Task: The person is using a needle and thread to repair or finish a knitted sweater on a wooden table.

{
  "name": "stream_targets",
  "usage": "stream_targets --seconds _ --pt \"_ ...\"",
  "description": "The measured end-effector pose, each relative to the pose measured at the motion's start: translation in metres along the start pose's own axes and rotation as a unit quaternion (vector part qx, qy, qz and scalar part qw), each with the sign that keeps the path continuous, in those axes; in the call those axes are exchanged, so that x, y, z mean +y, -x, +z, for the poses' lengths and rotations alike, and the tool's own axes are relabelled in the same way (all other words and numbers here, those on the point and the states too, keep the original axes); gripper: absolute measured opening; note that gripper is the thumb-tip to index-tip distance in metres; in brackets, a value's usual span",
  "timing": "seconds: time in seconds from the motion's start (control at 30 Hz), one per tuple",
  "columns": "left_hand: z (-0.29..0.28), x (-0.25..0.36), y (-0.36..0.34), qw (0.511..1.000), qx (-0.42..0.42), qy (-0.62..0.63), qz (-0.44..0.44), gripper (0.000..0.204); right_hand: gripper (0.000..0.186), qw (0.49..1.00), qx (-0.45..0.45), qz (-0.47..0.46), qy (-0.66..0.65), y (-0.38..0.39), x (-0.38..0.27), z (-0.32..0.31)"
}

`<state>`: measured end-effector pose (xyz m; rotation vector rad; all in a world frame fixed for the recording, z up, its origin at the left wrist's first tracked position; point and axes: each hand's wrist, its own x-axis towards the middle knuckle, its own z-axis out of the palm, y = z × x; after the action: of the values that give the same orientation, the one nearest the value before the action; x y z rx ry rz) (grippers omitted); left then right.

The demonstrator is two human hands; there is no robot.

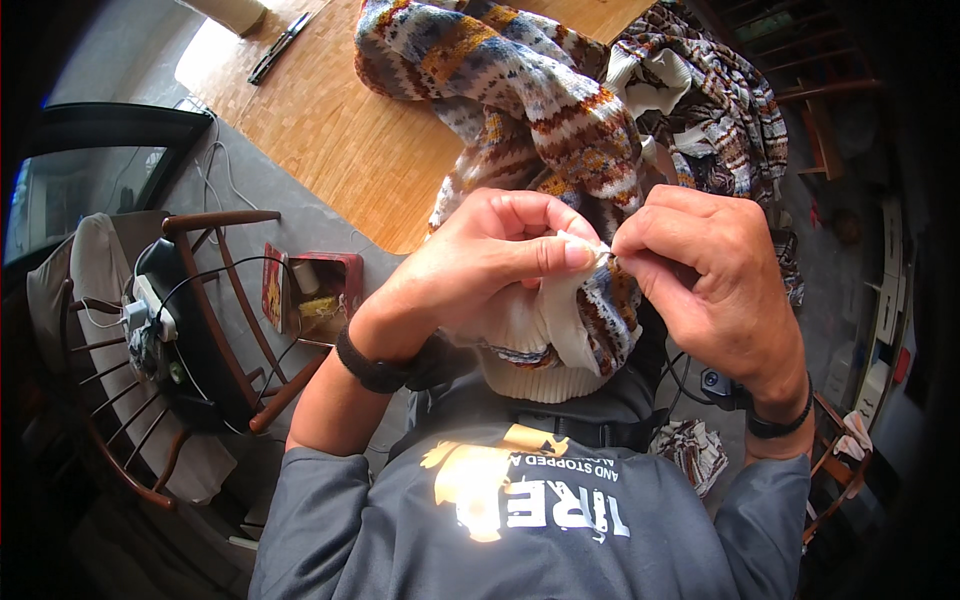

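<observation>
A patterned knit sweater (580,130) in white, brown, grey-blue and mustard spreads from the table down to my lap, with a cream ribbed band (550,383) at its near end. My left hand (500,240) pinches a cream edge of the knit between thumb and forefinger. Close against the left fingertips, my right hand (710,270) is closed in a pinch at that same edge. Whatever lies between its thumb and forefinger is too small to make out. Both hands are above my lap, in front of the table.
More knitwear (740,110) is heaped at the table's right side. Black scissors or snips (278,48) lie far left on the wooden table (330,130). A wooden chair (240,300) with cables and a power strip (155,305) stands left, beside a red box (345,270). Knit pieces (690,455) lie low right.
</observation>
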<state>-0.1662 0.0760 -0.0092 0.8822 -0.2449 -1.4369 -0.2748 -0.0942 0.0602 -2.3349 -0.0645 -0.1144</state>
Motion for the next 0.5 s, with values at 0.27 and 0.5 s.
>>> stream_targets --seconds 0.27,0.5 --pt "-0.0005 -0.0010 -0.0017 1.000 -0.009 0.004 0.002 0.017 0.012 1.000 -0.014 0.001 0.024 -0.0012 -0.0022 -0.0029" --pt "0.0007 0.0038 -0.0018 0.999 -0.021 -0.024 0.000 0.015 0.012 1.000 -0.013 0.003 0.023 -0.0022 -0.0044 -0.0033"
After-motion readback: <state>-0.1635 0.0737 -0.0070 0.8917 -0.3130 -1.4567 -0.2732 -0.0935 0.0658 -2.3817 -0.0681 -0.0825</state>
